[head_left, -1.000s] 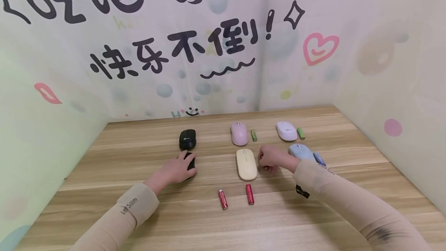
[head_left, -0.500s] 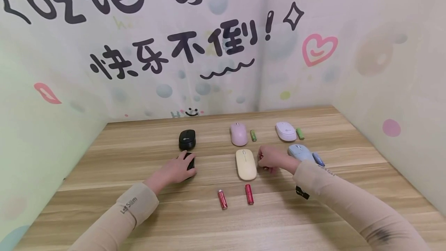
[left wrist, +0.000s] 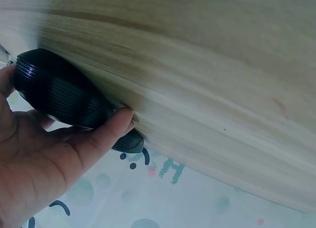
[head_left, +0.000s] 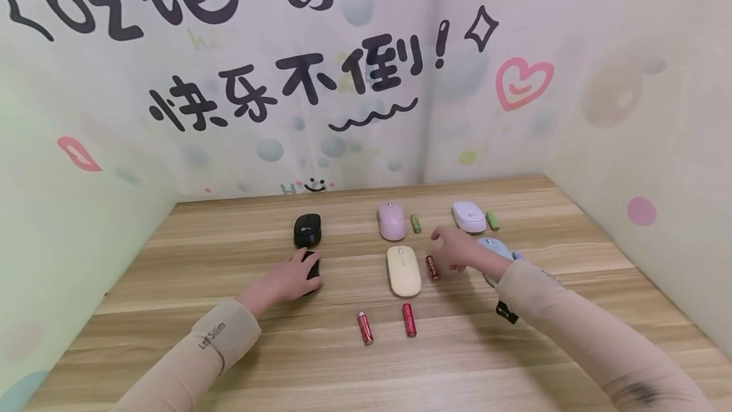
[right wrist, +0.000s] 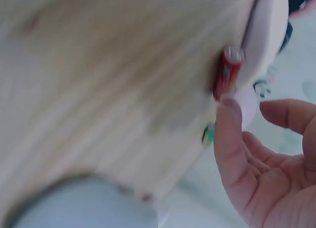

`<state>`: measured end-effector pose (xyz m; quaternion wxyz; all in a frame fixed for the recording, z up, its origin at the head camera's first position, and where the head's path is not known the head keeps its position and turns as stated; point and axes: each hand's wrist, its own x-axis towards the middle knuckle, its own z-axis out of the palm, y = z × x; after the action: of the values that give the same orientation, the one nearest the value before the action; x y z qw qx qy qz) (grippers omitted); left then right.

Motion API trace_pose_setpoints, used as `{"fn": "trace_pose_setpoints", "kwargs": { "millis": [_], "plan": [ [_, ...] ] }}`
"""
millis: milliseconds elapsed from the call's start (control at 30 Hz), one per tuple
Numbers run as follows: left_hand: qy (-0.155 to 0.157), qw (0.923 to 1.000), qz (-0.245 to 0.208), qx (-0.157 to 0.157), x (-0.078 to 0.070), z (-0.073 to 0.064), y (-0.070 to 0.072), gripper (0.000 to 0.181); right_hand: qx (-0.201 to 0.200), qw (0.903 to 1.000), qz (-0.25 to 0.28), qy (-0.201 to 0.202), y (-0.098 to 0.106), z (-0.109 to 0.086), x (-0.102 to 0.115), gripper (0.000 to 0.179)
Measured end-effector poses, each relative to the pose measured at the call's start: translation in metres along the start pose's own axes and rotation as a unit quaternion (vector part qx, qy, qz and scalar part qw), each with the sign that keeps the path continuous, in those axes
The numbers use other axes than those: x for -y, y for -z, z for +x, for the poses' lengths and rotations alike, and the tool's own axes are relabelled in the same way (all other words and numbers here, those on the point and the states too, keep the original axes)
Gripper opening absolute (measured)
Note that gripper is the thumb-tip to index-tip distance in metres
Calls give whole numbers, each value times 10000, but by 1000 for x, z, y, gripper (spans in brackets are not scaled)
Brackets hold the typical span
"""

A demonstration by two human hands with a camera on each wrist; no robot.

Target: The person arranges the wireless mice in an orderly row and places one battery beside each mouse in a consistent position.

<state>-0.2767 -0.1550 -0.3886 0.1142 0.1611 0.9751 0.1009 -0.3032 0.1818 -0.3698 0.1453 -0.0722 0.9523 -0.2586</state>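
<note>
My left hand (head_left: 288, 278) holds a black mouse (left wrist: 59, 90) on the table, with the thumb and fingers on its sides. Most of that mouse is hidden under the hand in the head view. A red battery (head_left: 433, 267) lies just right of the cream mouse (head_left: 404, 272). My right hand (head_left: 464, 250) hovers right of this battery with nothing between its fingers. In the right wrist view, its thumb and index finger are spread apart near the red battery (right wrist: 228, 72). The blue mouse (head_left: 493, 246) is partly covered by the right wrist.
Another black mouse (head_left: 307, 229) stands behind the left hand. Farther back are a pink mouse (head_left: 392, 221) and a lilac mouse (head_left: 469, 217), each with a green battery (head_left: 415, 224) at its right. Two red batteries (head_left: 409, 320) lie in front. Walls enclose the wooden table (head_left: 320, 374).
The right hand has let go of the red battery and moved up and to the right. The battery now shows beside the cream mouse. The left hand stays in place.
</note>
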Motion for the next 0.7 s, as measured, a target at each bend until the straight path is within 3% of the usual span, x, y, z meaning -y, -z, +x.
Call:
{"fn": "trace_pose_setpoints", "kwargs": {
  "millis": [233, 300, 400, 467, 533, 633, 700],
  "plan": [
    [29, 9999, -37, 100, -1, -2, 1, 57, -1212, 9901, -480, 522, 32, -12, -27, 39],
    [47, 9998, -80, 151, -1, -1, 2, 58, -1334, 9878, -658, 456, 39, -14, -39, 40],
    [95, 9999, -37, 137, -2, 0, 3, 61, -1207, 9890, -819, 234, 45, -18, -56, 46],
    [65, 9998, 153, -123, -3, 0, 3, 62, -1001, 9906, -928, 61, 46, -20, -65, 51],
    [28, 9974, 412, -587, -7, -1, 2, 62, -801, 9917, -1010, -7, 45, -23, -73, 58],
    [-78, 9861, 846, -1431, -21, -6, 2, 51, -568, 9929, -1044, -22, 43, -28, -80, 68],
    [-161, 9804, 1018, -1681, -34, -12, 2, 39, -433, 9942, -986, -15, 42, -32, -82, 74]
  ]
}}
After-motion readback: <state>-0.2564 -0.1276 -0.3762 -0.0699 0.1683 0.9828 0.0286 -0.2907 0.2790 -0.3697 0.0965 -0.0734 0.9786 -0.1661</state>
